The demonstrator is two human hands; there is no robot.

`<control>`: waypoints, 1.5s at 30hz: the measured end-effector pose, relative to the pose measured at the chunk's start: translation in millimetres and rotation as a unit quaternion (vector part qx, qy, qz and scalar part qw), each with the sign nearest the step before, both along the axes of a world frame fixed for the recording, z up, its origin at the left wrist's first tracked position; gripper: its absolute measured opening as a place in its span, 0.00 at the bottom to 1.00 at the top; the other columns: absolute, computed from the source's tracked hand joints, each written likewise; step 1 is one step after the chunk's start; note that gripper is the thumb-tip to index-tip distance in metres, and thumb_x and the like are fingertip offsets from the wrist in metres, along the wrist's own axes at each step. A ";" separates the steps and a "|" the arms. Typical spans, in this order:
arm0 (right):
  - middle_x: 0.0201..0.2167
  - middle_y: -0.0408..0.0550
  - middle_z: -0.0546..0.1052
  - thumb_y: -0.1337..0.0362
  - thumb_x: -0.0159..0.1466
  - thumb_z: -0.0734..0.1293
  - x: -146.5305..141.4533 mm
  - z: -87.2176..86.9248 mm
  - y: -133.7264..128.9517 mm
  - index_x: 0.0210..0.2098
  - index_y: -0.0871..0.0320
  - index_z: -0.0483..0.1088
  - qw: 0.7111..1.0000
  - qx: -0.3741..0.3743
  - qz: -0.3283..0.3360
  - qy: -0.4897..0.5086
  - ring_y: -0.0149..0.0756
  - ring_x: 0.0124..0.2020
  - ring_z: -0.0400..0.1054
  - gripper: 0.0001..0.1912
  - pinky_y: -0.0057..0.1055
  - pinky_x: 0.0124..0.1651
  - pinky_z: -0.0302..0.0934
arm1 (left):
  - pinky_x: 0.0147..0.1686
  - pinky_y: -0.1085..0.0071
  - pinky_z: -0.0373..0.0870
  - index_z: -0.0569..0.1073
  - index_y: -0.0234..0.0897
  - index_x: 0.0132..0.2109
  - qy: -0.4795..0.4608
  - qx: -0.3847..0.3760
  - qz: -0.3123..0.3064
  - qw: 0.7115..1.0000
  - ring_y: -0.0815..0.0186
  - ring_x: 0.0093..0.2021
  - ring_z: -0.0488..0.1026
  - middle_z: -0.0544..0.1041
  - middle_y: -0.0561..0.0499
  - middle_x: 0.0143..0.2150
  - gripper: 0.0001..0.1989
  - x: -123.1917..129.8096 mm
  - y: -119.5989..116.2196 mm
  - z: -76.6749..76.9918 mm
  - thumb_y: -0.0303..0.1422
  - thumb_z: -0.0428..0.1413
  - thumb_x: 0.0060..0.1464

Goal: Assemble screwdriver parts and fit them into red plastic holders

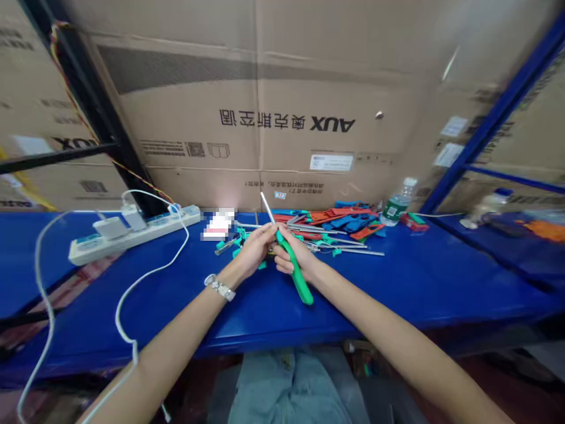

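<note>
Both my hands meet over the blue table around a tool with a green handle and a thin metal rod. It is tilted, with the rod pointing up and away and the handle's end towards me. My right hand is closed around the upper handle. My left hand, with a silver watch on its wrist, pinches where rod and handle meet; its fingertips are partly hidden. Just behind them lies a pile of red handles, blue handles and loose metal rods. Small green pieces are scattered near my left hand.
A white power strip with plugs and trailing white cables lies at the left. A water bottle stands right of the pile beside a small red and green item. Large cardboard boxes form a wall behind the blue table.
</note>
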State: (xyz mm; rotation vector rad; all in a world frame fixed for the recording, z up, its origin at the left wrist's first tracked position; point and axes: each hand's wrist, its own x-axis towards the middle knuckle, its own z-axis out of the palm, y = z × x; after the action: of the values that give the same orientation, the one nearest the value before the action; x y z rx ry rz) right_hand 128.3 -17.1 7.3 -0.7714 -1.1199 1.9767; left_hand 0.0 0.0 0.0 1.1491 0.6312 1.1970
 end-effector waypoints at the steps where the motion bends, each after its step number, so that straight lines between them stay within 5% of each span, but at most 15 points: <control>1: 0.08 0.34 0.61 0.33 0.65 0.60 -0.1 -0.3 -1.1 0.22 0.55 0.57 1.000 0.013 0.009 -0.014 0.25 0.07 0.55 0.33 0.22 0.11 0.49 | 0.27 0.78 0.68 0.76 0.34 0.34 -0.009 0.009 0.024 1.000 0.73 0.25 0.69 0.69 0.58 0.24 0.24 -2.7 1.3 1.5 0.50 0.72 0.45; 6: 0.18 0.37 0.73 0.37 0.60 0.70 -2.2 -5.9 -5.0 0.34 0.56 0.66 0.986 0.139 -0.036 -0.079 0.30 0.13 0.67 0.28 0.24 0.14 0.60 | 0.21 0.79 0.65 0.77 0.35 0.38 -0.032 0.006 0.093 0.995 0.72 0.25 0.72 0.76 0.53 0.29 0.21 -9.8 0.3 10.1 0.48 0.70 0.50; 12: 0.12 0.42 0.70 0.35 0.64 0.63 -7.0 -16.6 1.1 0.25 0.56 0.66 0.966 0.206 -0.070 -0.137 0.32 0.11 0.64 0.30 0.28 0.14 0.62 | 0.09 0.73 0.57 0.76 0.35 0.43 0.021 -0.082 -0.014 0.996 0.68 0.10 0.62 0.66 0.59 0.16 0.27 5.2 -15.0 15.0 0.58 0.60 0.57; 17: 0.10 0.38 0.66 0.41 0.68 0.62 -20.2 -18.6 1.3 0.24 0.54 0.62 0.936 0.275 -0.171 -0.137 0.29 0.09 0.61 0.26 0.25 0.13 0.59 | 0.07 0.75 0.52 0.72 0.38 0.39 0.001 -0.064 0.100 0.993 0.72 0.09 0.59 0.68 0.58 0.20 0.22 12.4 -13.7 15.9 0.54 0.58 0.62; 20: 0.10 0.35 0.65 0.45 0.70 0.62 -27.2 -20.9 -5.6 0.29 0.54 0.63 0.937 0.269 -0.168 -0.148 0.28 0.09 0.60 0.21 0.23 0.12 0.57 | 0.11 0.77 0.54 0.68 0.39 0.33 -0.050 -0.038 0.164 0.984 0.76 0.13 0.60 0.68 0.57 0.22 0.19 10.5 -7.1 22.3 0.48 0.56 0.67; 23: 0.13 0.30 0.67 0.48 0.69 0.65 -29.3 -23.0 -11.9 0.44 0.53 0.64 0.957 0.238 -0.120 -0.118 0.29 0.09 0.61 0.16 0.23 0.11 0.57 | 0.15 0.78 0.58 0.63 0.39 0.30 -0.131 -0.018 0.231 0.964 0.77 0.13 0.55 0.63 0.60 0.20 0.21 8.1 -1.7 31.8 0.45 0.55 0.69; 28: 0.13 0.31 0.69 0.46 0.70 0.63 -21.5 -19.2 -13.1 0.44 0.54 0.62 0.960 0.236 -0.109 -0.105 0.32 0.09 0.63 0.17 0.24 0.10 0.58 | 0.16 0.78 0.56 0.66 0.37 0.29 -0.128 -0.050 0.172 0.976 0.75 0.16 0.57 0.61 0.59 0.19 0.22 7.9 2.7 40.6 0.45 0.53 0.70; 33: 0.14 0.31 0.71 0.48 0.71 0.63 -14.2 -12.4 -17.5 0.54 0.51 0.58 0.971 0.200 -0.052 -0.121 0.35 0.11 0.68 0.19 0.24 0.13 0.62 | 0.19 0.78 0.59 0.68 0.35 0.30 -0.183 -0.076 0.129 0.972 0.76 0.18 0.58 0.60 0.59 0.21 0.21 -4.0 7.8 44.5 0.43 0.54 0.70; 38: 0.23 0.38 0.79 0.54 0.65 0.70 -11.3 -1.8 -15.3 0.43 0.52 0.58 0.989 0.119 -0.017 -0.090 0.36 0.18 0.75 0.17 0.27 0.19 0.69 | 0.24 0.76 0.65 0.70 0.35 0.31 -0.154 -0.095 0.130 0.975 0.73 0.22 0.65 0.68 0.55 0.25 0.20 -5.9 3.2 36.1 0.42 0.55 0.69; 45: 0.12 0.34 0.69 0.47 0.71 0.63 -6.5 7.3 -10.9 0.35 0.54 0.61 0.985 0.139 -0.016 -0.100 0.30 0.10 0.64 0.18 0.23 0.13 0.60 | 0.22 0.76 0.62 0.67 0.37 0.29 -0.082 -0.091 0.146 0.982 0.72 0.22 0.65 0.66 0.56 0.22 0.21 11.8 1.9 40.5 0.45 0.60 0.65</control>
State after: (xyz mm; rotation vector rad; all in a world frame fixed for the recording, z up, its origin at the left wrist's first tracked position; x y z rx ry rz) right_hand 121.8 -28.0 14.6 -0.8445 -1.4563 1.6951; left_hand 11.8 1.9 40.5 0.8138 0.7841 1.4342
